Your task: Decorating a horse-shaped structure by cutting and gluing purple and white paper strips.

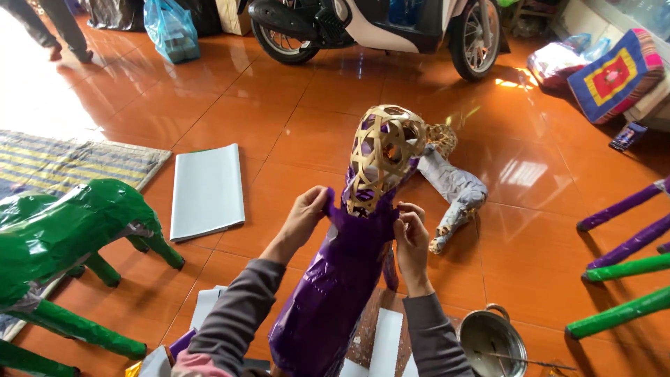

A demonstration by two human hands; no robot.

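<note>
**Head view: both hands work purple paper up the neck of a woven animal frame**

Head camera looks down on a tall animal figure (349,279) standing between the person's forearms on the orange tiled floor (279,119). Its body and neck are already wrapped in shiny purple paper; its head (384,157) is bare woven bamboo lattice, pale strips with open gaps.

Risks, as a judgement: the purple sheet looks thin and glossy, and it is being drawn tight just where the lattice begins. Too hard a pull could tear it on the end of a strip or leave wrinkles at the neck. The figure is tall and narrow and steadied only by the hands, so an uneven tug from one side could tip it toward the metal pot (492,342) at the lower right, or toward the paper sheets (384,342) at its base.

The left hand (307,209) has its fingers curled, pinching the upper edge of the purple paper at the left of the neck. The right hand (412,230) is likewise curled close, fingertips nipping or pressing the paper at the right of the neck, just under the lattice; whether it pinches a loose flap or only presses cannot be told.

Nearby lie a green-wrapped animal figure (63,230) at left, a grey sheet (208,188), a patterned figure (453,188) behind, and a parked scooter (377,24) beyond.
</note>
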